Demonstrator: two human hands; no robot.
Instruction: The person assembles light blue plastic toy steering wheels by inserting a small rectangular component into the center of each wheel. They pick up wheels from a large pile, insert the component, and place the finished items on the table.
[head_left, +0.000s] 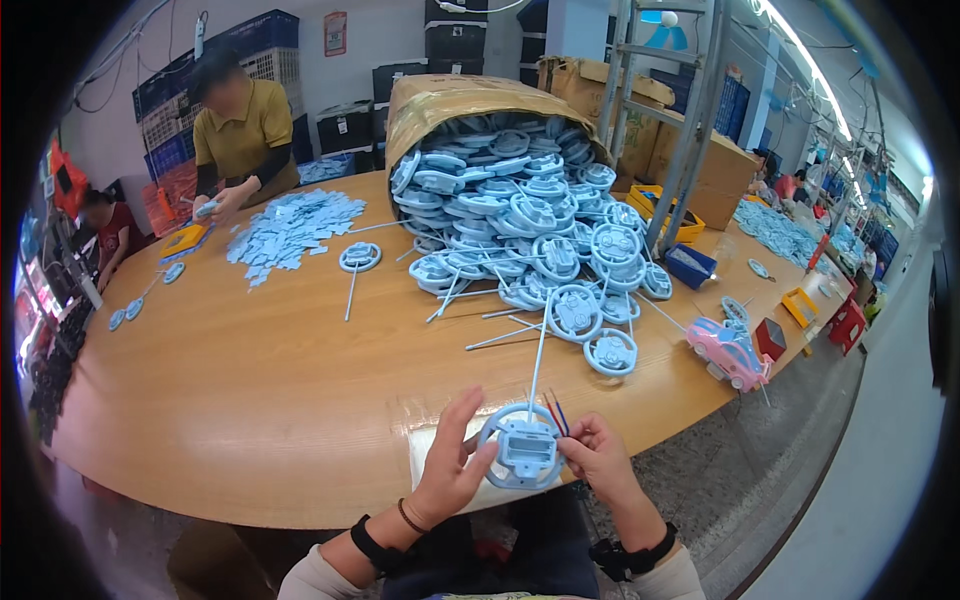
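A light blue toy steering wheel (527, 447) with a long thin rod lies in front of me at the table's near edge, its open rectangular recess facing up. My left hand (452, 470) is at its left side, fingers stretched out and apart, the thumb against the rim. At the right rim, my right hand (592, 455) is closed in a pinch at the lower ends of red and blue wires (558, 415). The fingertips partly hide the pinched ends. A pale sheet (424, 450) lies partly under the wheel.
A large sack (430, 95) on its side spills many similar wheels (545, 210) onto the table (250, 390). Flat blue pieces (295, 230) lie near a person (245, 130) working at far left. A metal ladder (685, 130), blue bin (690, 265) and pink toy car (728, 352) stand right.
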